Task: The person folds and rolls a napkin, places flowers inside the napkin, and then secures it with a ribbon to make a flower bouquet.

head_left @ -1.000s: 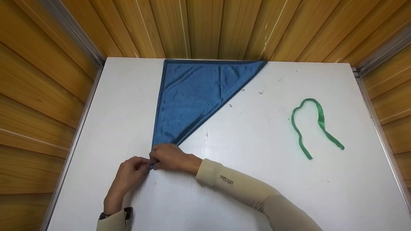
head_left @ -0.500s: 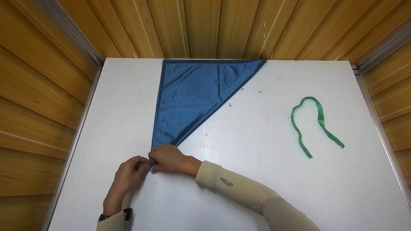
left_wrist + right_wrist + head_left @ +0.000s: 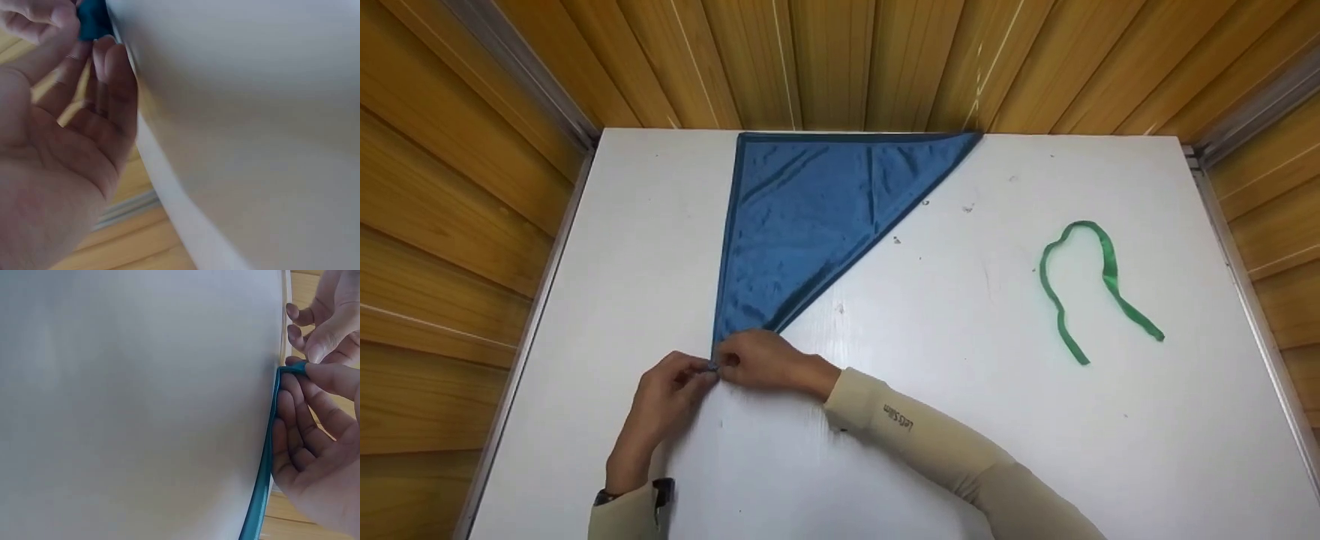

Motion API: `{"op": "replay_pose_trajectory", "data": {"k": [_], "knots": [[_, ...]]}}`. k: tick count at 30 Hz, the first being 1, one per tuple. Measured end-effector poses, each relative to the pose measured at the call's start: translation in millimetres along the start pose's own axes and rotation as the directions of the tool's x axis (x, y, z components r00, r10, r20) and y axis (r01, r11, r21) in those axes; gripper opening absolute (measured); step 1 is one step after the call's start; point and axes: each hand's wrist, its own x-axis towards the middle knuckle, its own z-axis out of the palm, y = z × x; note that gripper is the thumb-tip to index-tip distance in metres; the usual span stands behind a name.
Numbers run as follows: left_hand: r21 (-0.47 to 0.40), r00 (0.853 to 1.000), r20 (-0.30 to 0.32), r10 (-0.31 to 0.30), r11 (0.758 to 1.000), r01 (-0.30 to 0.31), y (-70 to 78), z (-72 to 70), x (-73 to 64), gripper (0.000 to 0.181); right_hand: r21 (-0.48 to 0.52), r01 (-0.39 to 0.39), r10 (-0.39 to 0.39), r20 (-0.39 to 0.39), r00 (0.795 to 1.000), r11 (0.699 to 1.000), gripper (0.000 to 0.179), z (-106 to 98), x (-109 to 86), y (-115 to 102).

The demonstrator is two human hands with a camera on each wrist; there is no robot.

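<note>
A shiny blue cloth (image 3: 810, 210) lies as a triangle on the white table, its top edge along the far side and its lower corner at my hands. My left hand (image 3: 664, 394) pinches the tip of that corner between thumb and fingers. Right beside it, my right hand (image 3: 769, 364) grips the same corner and covers part of it. In the right wrist view, the right hand (image 3: 320, 455) holds a bent end of the cloth (image 3: 260, 495) between thumb and forefinger, with the left thumb close above. The left wrist view shows a bit of cloth (image 3: 94, 19) at the left fingertips.
A narrow green ribbon (image 3: 1110, 277) lies in a loose arch on the right of the white table (image 3: 930, 390). Wood-patterned walls (image 3: 840, 67) stand behind the table and along both sides. A dark band (image 3: 664, 491) circles the left wrist.
Both hands have shifted slightly up the view, as has the whole scene. The right fingers have moved a little right, and the cloth tip now shows as a small bunch between the hands.
</note>
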Motion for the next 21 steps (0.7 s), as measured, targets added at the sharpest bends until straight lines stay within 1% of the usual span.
{"op": "replay_pose_trajectory", "data": {"k": [4, 6, 8, 11, 15, 17, 21], "knots": [[0.066, 1.000, 0.011, 0.023, 0.998, -0.024, 1.1, 2.4, 4.9, 0.010, 0.112, -0.049, 0.050, -0.004, 0.999, 0.993, 0.019, -2.6, -0.8, -0.5], [0.098, 0.999, 0.023, 0.031, 0.995, -0.033, 2.7, 3.7, 6.7, 0.008, 0.140, -0.052, 0.055, -0.018, 0.998, 0.989, 0.018, -3.1, -0.8, -0.1], [0.109, 0.999, 0.033, 0.038, 0.993, -0.041, 4.0, 4.7, 8.2, 0.005, 0.142, -0.038, 0.043, -0.029, 0.999, 0.989, 0.013, -4.3, -1.1, 0.5], [0.096, 0.998, 0.046, 0.039, 0.994, -0.043, 5.4, 5.1, 9.8, 0.007, 0.092, -0.025, 0.030, -0.047, 0.998, 0.995, 0.006, -7.6, -2.9, 0.9], [0.098, 0.997, 0.058, 0.042, 0.994, -0.048, 6.4, 3.8, 12.8, 0.015, 0.067, -0.062, 0.067, -0.075, 0.995, 0.996, 0.005, -14.5, -8.2, 1.9], [0.108, 0.997, 0.059, 0.041, 0.993, -0.047, 7.0, 3.5, 14.6, 0.018, 0.080, -0.082, 0.089, -0.094, 0.992, 0.993, 0.005, -18.0, -11.6, 3.7], [0.108, 0.997, 0.060, 0.040, 0.993, -0.046, 8.8, 4.3, 19.0, 0.018, 0.116, -0.117, 0.133, -0.142, 0.981, 0.986, 0.004, -23.9, -18.4, 10.7]]}}
